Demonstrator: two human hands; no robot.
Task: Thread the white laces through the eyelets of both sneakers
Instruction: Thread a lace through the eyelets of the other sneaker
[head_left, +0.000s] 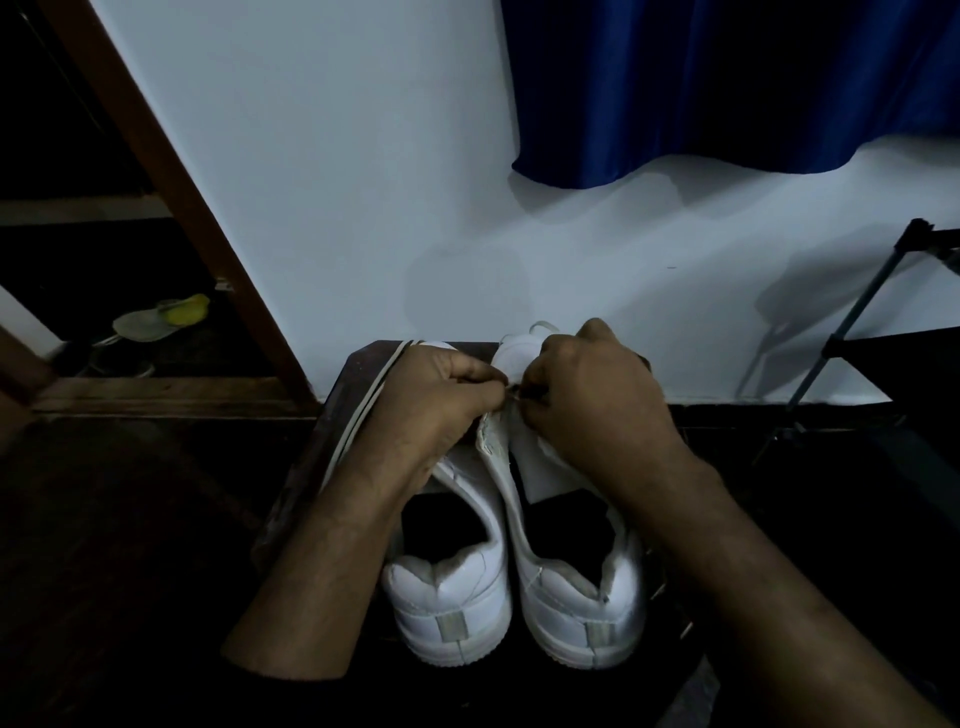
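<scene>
Two white sneakers stood side by side on a small dark counter (311, 457) against the wall (322, 182), heels toward the person and toes toward the wall. The long axis of each ran straight away from the person.

Both hands worked at the right sneaker (576, 587), over the front part of its eyelet rows. The left hand (431, 400) reached across the left sneaker (447, 603), fingers curled, thumb and fingertips pinched at the inner eyelet flap of the right sneaker. The right hand (587, 395) was likewise curled, fingertips pinched together just opposite the left. The fingertips of the two hands nearly touched. A thin pale item showed between them, probably the lace tip; dim light and the fingers themselves prevented confirmation.

A white lace (363, 410) ran along the left edge of the counter, passing under the left hand toward the far end. A small loop of lace (543, 327) showed beyond the right hand at the toe.

No lace crossings were visible on either sneaker, though the hands hid much of both eyelet rows.

Judgement: the step in hand was feeding a lace end through an eyelet of the right sneaker. The eyelet lay directly at the fingertips, so the coming move called for a short push across the shoe's axis, not a reach.
</scene>
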